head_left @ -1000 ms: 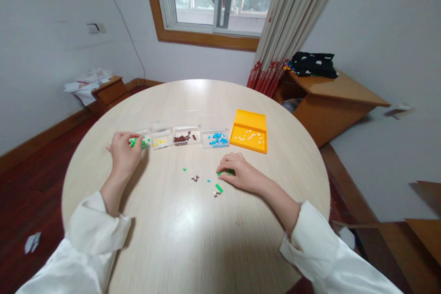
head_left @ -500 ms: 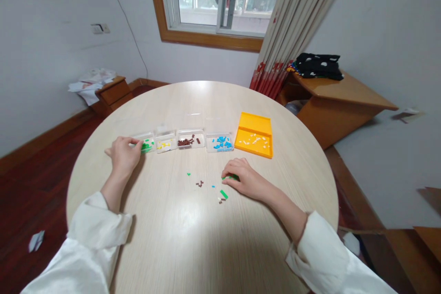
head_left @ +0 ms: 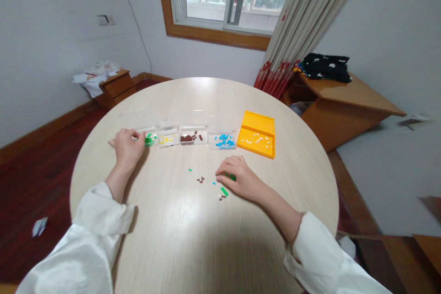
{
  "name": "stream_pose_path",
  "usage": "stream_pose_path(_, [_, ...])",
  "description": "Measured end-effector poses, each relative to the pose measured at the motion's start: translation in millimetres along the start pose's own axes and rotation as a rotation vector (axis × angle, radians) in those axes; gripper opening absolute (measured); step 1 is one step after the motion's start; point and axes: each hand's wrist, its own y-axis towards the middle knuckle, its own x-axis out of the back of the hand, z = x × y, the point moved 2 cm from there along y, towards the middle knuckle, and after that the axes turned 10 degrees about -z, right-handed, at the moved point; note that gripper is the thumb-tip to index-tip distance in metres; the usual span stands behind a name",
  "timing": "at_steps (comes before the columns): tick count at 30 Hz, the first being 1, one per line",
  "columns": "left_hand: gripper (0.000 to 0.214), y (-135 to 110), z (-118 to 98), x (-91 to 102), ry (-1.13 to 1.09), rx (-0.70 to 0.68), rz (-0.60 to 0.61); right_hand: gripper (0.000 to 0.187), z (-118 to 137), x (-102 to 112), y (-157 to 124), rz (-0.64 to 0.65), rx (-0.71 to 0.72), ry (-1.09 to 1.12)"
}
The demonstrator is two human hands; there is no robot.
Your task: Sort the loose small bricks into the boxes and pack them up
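My left hand (head_left: 129,148) is at the left end of the row of boxes, its thumb and fingers pinched over the edge of the clear box of green bricks (head_left: 150,139). Whatever the fingertips hold there is hidden. Over the right middle of the table, my right hand (head_left: 237,175) is curled, fingers wrapped round a green building brick (head_left: 233,177) that shows partly between thumb and palm. Close below it lie a long green brick (head_left: 224,191) and small brown bricks (head_left: 222,198). A tiny blue brick (head_left: 214,183) sits just left of them.
Right of the green bricks stand clear boxes of yellow bricks (head_left: 166,139), brown bricks (head_left: 188,138) and blue bricks (head_left: 224,140). An open orange case (head_left: 257,150) holds white pieces. Loose brown bricks (head_left: 200,180) and a small green piece (head_left: 190,170) lie mid-table.
My right hand has shifted slightly left, its fingertips closer to the tiny blue brick. My left hand stays at the green bricks' box, fingers slightly more curled. The view has turned slightly.
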Motion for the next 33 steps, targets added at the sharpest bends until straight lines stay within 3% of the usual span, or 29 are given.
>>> stream_pose_path(12, [0.024,2.6,5.1,1.1,-0.04,0.04,-0.043,0.01,12.4,-14.4,0.1,0.069,0.065,-0.042])
stream_pose_path(15, [0.024,1.5,3.3,2.6,-0.059,0.045,-0.044,0.01,8.5,-14.3,5.9,-0.044,0.066,-0.031])
stream_pose_path(20, [0.025,-0.3,0.8,3.9,-0.103,0.036,-0.054,0.012,-20.1,-4.1,30.2,-0.499,-0.013,-0.142])
stream_pose_path(22, [0.025,-0.8,0.7,3.3,-0.127,0.029,-0.062,0.013,-36.3,-1.3,39.9,-0.616,-0.055,-0.209])
stream_pose_path(27, [0.025,-1.7,2.4,2.5,-0.16,0.02,-0.099,0.017,-63.2,-1.3,48.1,-0.69,-0.124,-0.261])
stream_pose_path(33, [0.025,-8.5,2.3,8.3,-0.19,0.01,-0.149,0.02,-61.3,-4.1,37.9,-0.69,-0.105,-0.24])
